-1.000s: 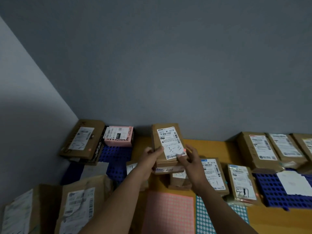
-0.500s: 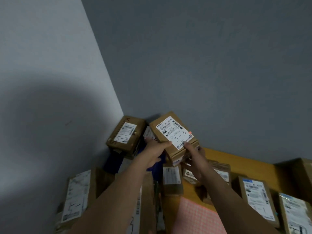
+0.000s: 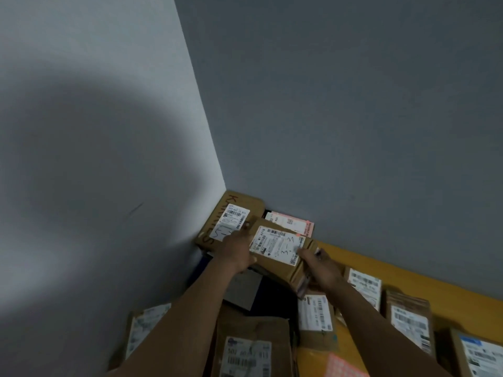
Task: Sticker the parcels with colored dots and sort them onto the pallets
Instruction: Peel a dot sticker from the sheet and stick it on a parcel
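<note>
Head view change: parcel (image 3: 277, 250) marked 3-3 has swung left past the table (image 3: 402, 276) edge, now low beside the corner box (image 3: 231, 216).
Hands: left hand (image 3: 236, 253) and right hand (image 3: 319, 266) grip its ends.
Meaning: set-down looks imminent.

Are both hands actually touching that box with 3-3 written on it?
Touching. In the head view the left hand grips the 3-3 box at one end, the right hand at the other.

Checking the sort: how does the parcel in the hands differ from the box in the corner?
The held parcel is gripped by the left hand and right hand; the corner box lies unheld. The held parcel's label reads 3-3; the corner box has marker letters on its cardboard. Both are brown with white labels.
</note>
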